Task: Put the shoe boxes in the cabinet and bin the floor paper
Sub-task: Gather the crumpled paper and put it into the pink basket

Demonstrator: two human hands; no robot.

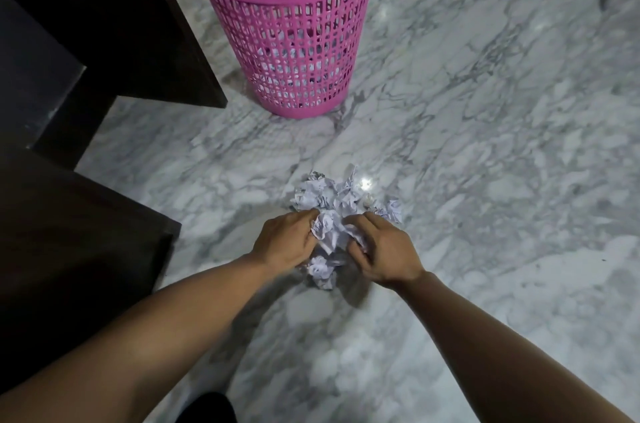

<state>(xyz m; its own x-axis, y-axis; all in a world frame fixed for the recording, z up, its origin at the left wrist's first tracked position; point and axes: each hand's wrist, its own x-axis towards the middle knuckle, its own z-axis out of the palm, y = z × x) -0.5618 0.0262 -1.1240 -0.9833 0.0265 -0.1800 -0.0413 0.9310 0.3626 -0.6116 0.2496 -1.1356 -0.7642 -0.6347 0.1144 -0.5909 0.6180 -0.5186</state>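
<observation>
A heap of crumpled white paper (332,200) lies on the marble floor in the middle of the view. My left hand (285,240) grips the heap from its left side, fingers curled into the paper. My right hand (382,249) grips it from the right in the same way. One crumpled ball (322,272) sits between my wrists, nearest to me. A pink plastic mesh bin (287,24) stands upright on the floor beyond the heap, with white paper showing through its lower wall. No shoe boxes are in view.
Dark wooden furniture (86,41) fills the left side, with corners jutting toward the bin and toward my left arm. White and grey marble floor (502,110) spreads out to the right. A dark shape (207,408) shows at the bottom edge.
</observation>
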